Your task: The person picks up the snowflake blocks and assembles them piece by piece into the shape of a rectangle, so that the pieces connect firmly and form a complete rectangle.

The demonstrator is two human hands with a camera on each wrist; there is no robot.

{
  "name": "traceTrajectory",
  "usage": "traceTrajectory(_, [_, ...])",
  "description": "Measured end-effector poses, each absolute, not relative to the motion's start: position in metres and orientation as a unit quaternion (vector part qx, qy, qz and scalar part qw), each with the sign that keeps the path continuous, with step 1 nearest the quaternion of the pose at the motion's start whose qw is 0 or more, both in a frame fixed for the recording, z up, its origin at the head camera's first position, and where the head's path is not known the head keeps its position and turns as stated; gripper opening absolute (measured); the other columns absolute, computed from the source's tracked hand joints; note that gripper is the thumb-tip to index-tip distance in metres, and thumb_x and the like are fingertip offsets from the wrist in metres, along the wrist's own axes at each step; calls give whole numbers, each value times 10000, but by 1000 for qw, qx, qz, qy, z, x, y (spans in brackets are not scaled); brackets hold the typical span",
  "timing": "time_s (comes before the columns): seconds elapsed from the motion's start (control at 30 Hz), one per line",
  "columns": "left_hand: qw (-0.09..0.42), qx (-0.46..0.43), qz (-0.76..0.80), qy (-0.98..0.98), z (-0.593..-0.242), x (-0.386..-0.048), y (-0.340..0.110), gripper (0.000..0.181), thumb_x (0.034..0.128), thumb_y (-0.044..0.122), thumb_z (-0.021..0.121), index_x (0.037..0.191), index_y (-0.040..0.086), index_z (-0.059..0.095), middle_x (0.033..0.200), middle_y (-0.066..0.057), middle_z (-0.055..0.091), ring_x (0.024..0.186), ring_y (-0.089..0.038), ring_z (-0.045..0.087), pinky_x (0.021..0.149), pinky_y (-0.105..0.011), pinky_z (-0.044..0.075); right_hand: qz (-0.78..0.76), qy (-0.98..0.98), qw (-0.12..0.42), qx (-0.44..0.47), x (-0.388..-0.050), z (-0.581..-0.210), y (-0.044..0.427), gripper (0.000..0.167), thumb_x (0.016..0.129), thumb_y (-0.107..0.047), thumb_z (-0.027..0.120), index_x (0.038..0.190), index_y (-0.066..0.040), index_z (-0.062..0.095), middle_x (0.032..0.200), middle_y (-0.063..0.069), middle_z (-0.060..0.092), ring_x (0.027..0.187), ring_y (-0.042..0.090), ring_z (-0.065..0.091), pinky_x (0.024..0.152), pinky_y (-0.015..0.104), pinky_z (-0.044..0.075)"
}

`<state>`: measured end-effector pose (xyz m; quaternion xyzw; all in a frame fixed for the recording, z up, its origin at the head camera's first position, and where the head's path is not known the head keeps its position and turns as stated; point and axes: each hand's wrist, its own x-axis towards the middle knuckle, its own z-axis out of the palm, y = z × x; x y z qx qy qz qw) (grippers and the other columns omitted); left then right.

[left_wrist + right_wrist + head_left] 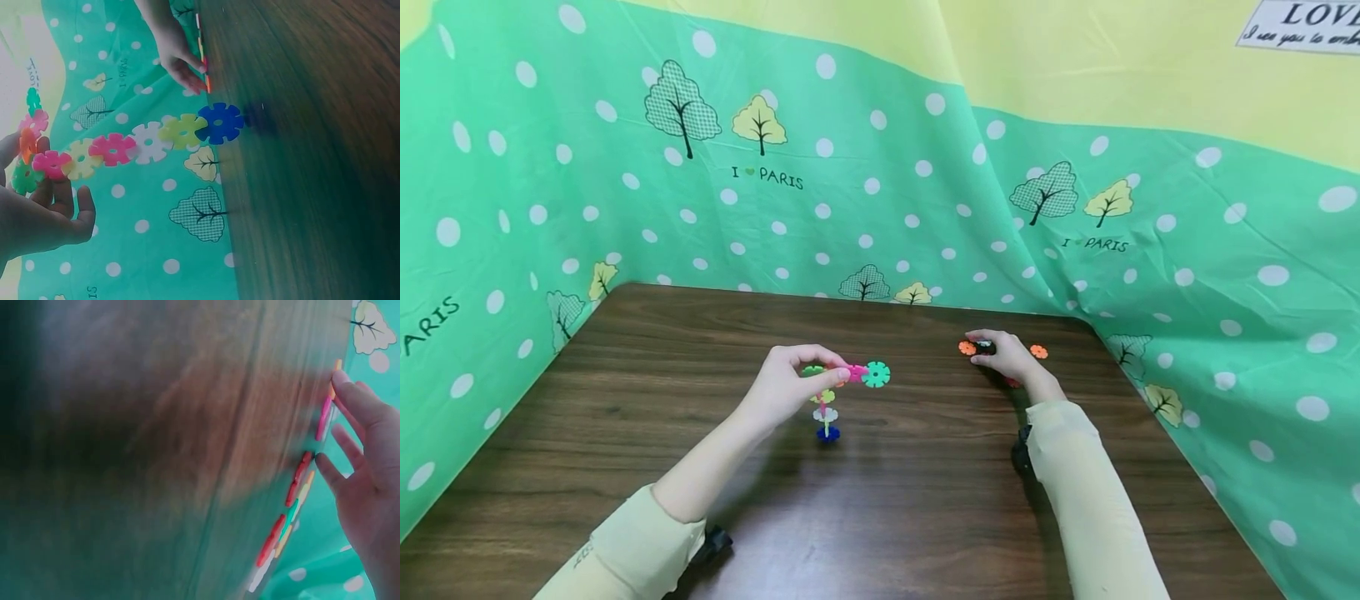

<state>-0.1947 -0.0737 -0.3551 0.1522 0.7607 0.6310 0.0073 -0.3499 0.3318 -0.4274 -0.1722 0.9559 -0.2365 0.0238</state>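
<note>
My left hand (786, 379) pinches a chain of notched plastic flower discs (112, 150) near its top, above the table. From the pinch the chain hangs down through pink, yellow, white and lime to a blue disc (220, 123). A short arm with a green disc (877, 374) on its end sticks out to the right. At the far right my right hand (1006, 357) reaches low with thumb and fingers apart. Its fingertips are at an orange disc (967, 348) on the table. The palm hides part of the discs beneath it.
More loose discs lie by the right hand, among them an orange disc (1039, 352) and a red disc (270, 540). The brown wooden table (647, 375) ends at a green dotted curtain (820, 208) behind and at both sides.
</note>
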Motion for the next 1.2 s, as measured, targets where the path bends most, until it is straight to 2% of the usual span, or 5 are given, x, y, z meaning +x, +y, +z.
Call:
traceTrajectory(0.27, [11,147,628,764,-355,-195,-76,164,797,304,761,884,167,736,871,-31,693,675,-217,535,446,-256,399,-243,958,11,-151,-355,-430,325,404,848,-98,698,1240,-72,602,1148,152,637,742,252,632,701,387,513])
traceTrajectory(0.57, [19,140,631,762,-354,-194,-76,169,798,306,760,891,167,735,867,-42,688,602,-270,489,426,-245,380,-213,960,5,-182,-357,-431,322,364,868,-174,685,1199,-30,634,1176,193,609,1133,369,522,965,528,404])
traceTrajectory(0.77, [20,141,630,764,-354,-194,-76,168,800,304,757,891,165,734,867,-41,688,609,-194,490,436,-243,386,-223,961,19,-163,-356,-430,319,299,857,-180,701,1115,-33,672,1158,194,599,1105,358,521,957,510,414])
traceTrajectory(0.97, [24,140,627,766,-353,-193,-76,164,803,307,755,897,174,732,871,-55,689,658,-311,507,440,-243,385,-239,961,27,-134,-355,-429,316,279,843,-165,715,1080,-40,639,1098,160,611,1050,316,535,935,495,423])
traceTrajectory(1.2, [23,153,616,772,-350,-193,-77,154,817,305,741,913,185,724,932,-18,702,702,-282,595,496,-290,471,-257,958,12,-128,-353,-425,310,176,836,-142,721,975,-86,630,936,94,640,876,251,564,778,393,459])
